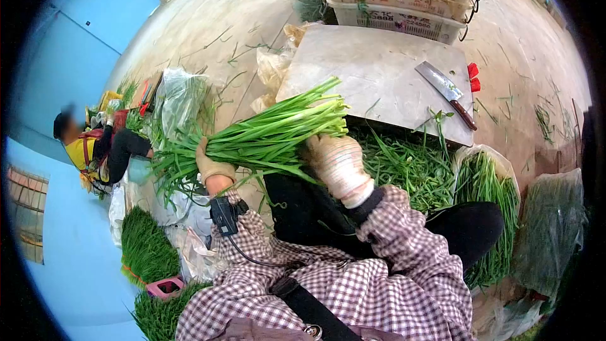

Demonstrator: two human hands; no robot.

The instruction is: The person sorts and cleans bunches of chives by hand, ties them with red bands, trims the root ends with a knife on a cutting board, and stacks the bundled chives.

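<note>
A thick bunch of long green garlic chives point(265, 127) lies across both my hands, its paler stem ends pointing up and right. My left hand point(213, 165), in a tan glove, is closed around the leafy end on the left. At the stem end, my right hand point(338, 163), in a whitish glove with a wrapped cuff, grips the bunch from below; its fingertips are partly hidden by the stems. Just beyond stands a low board-topped table point(360, 66). A cleaver point(445, 91) with a brown wooden handle rests on its right side.
Stacked white plastic crates point(404, 9) stand behind the table. Loose green trimmings point(410, 170) lie under its near edge, beside a bag of chives point(485, 199). More chive bundles point(148, 246) stand at left, near a pink basket point(165, 287). A seated person point(95, 151) works farther left.
</note>
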